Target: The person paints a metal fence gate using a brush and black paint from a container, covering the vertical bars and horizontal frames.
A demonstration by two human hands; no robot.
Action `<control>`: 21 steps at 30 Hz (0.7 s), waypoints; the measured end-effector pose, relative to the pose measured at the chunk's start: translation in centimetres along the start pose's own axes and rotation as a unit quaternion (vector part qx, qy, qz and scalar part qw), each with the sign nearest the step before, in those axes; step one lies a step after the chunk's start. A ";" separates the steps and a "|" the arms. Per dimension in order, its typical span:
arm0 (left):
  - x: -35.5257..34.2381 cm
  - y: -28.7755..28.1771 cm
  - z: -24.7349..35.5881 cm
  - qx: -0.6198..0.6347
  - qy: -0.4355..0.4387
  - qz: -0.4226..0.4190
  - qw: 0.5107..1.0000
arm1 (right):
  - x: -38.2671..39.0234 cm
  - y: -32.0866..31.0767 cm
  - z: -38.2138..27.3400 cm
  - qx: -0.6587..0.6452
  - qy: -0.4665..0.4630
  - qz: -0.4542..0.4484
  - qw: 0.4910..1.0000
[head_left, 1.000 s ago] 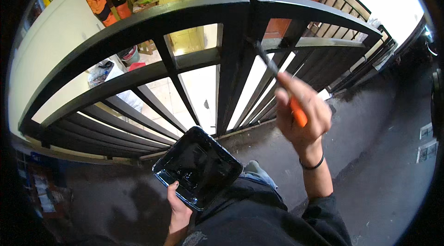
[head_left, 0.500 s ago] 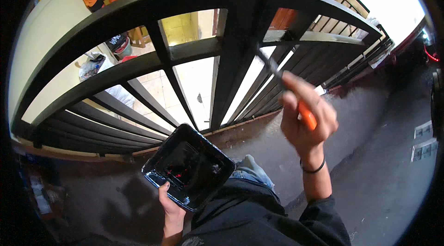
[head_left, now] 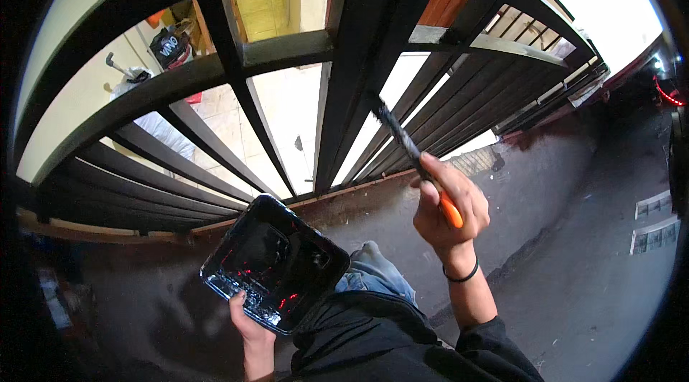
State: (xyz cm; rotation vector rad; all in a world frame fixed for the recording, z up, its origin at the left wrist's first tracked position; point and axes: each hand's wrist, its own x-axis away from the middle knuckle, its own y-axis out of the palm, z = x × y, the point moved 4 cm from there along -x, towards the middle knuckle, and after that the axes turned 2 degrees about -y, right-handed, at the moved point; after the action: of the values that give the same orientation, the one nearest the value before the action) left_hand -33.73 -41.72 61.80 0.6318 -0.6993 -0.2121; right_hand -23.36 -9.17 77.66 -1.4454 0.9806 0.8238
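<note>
gate: black metal, thick curved top rail, a flat cross rail below it, slanted and upright bars; fills the upper half of the view. pale tiled floor and cream wall show through the gaps. the bars run down to a rusty bottom edge by the ground.

ground: dark grey pavement, right and lower right of the gate.

person: dark sleeves come in from the lower edge, a blue knee between the two forearms.

tray: black, rectangular, glossy, wet black paint inside with small red glints. sits low and left of centre, below the gate's bars, tilted with one corner up.

left hand: under the tray's near edge, thumb over the rim, other fingers hidden beneath, so their spread cannot be told. hand is closed on the tray.

right hand: raised right of centre, fingers curled and pressed together around an orange handle, thumb on top. thin black band on the wrist.

brush: narrow, orange handle in the right fist, dark shaft and tip slanting up and left. tip lies at a middle upright bar of the gate; contact looks likely, cannot confirm. slight blur on the hand.

small items beyond the gate, upper left: a dark bucket.
</note>
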 end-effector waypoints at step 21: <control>2.6 -7.3 -10.3 0.023 -0.025 0.061 0.998 | 4.7 5.2 1.9 0.016 -0.073 -0.044 0.996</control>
State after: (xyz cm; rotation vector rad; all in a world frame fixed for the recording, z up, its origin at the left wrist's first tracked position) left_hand -24.86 -43.67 52.74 0.6270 -0.7905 -0.1001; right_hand -26.15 -7.85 71.03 -1.3712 0.8115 0.8337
